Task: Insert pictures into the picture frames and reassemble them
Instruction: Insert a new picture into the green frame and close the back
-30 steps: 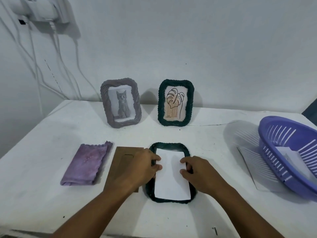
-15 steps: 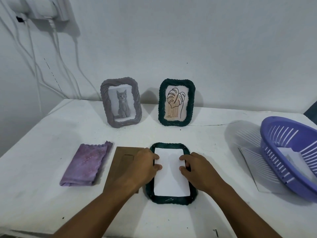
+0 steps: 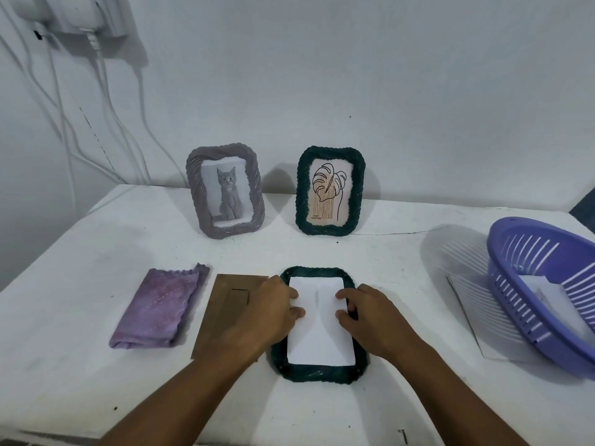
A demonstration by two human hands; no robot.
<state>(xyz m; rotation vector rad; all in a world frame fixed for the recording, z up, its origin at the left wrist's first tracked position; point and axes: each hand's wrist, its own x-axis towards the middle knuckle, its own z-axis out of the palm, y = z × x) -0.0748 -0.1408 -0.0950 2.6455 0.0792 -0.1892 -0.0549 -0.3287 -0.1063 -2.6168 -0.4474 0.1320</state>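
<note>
Both hands lay on the white picture [image 3: 318, 329], the left hand [image 3: 267, 313] and the right hand [image 3: 370, 320] each with fingertips pressing its upper part, fingers bent but holding nothing. A second before, the picture had sat askew, its bottom edge overhanging the lower rim of the face-down green frame [image 3: 318, 375]; now it lay square inside the frame's recess, so the seating step looked about finished. Next would probably come the brown backing board [image 3: 225, 313], which lay on the counter [image 3: 80, 381] just left of the frame, partly under the left hand. Beyond that rested a folded purple cloth [image 3: 157, 310]. At the back of the counter two finished frames stood upright, a grey frame [image 3: 225, 191] with a kitten photo and a second green frame [image 3: 330, 191] with a leaf drawing. To the right sat a purple basket [image 3: 547, 284] holding more paper, with a sheet [image 3: 473, 323] beneath it
</note>
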